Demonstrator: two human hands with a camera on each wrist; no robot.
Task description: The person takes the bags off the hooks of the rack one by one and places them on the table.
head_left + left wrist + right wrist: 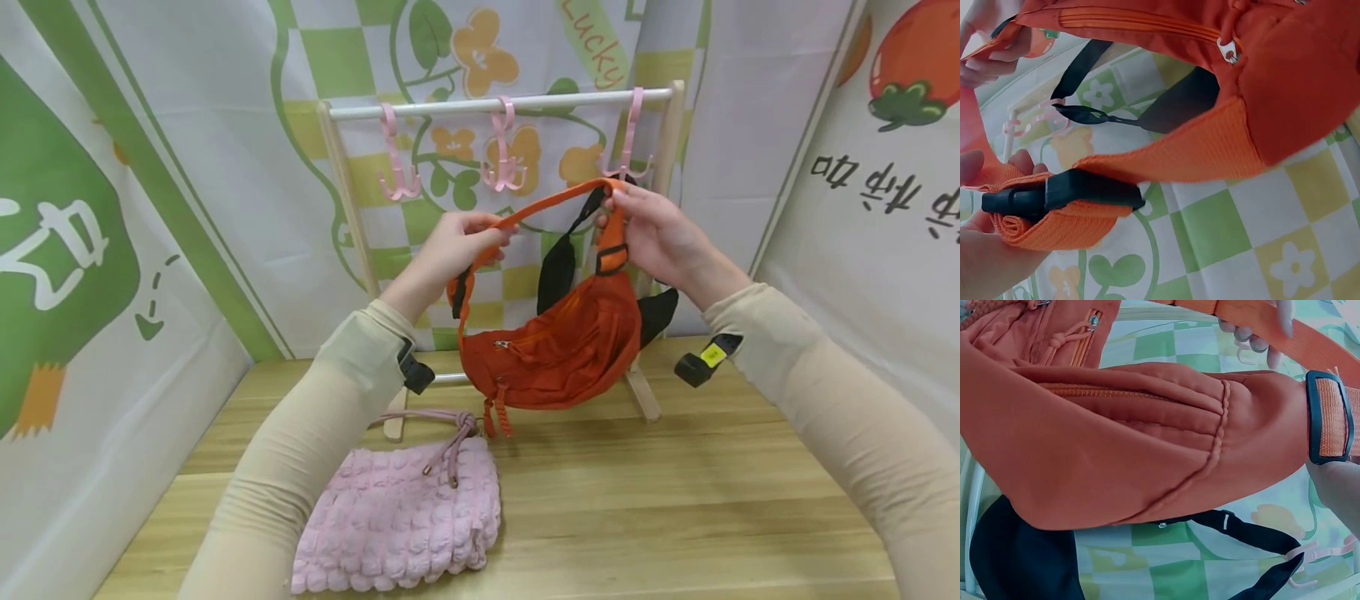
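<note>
An orange-red waist bag (558,354) hangs in the air in front of the rack, its zip pulls dangling at the lower left. My left hand (463,243) pinches the orange strap (543,202) on the left, close to a black buckle (1085,192). On the right, my right hand (662,233) grips the strap above the black slider (1330,417) at the bag's end. Behind it a black bag (557,273) is partly hidden; its strap reaches up to the right pink hook (632,137).
A wooden rack with a white rail (457,107) stands at the back, carrying a left pink hook (390,150) and a middle pink hook (503,150). On the wooden table (675,517), a pink puffy bag (405,517) lies at front left. Printed cloth walls (180,100) surround the table.
</note>
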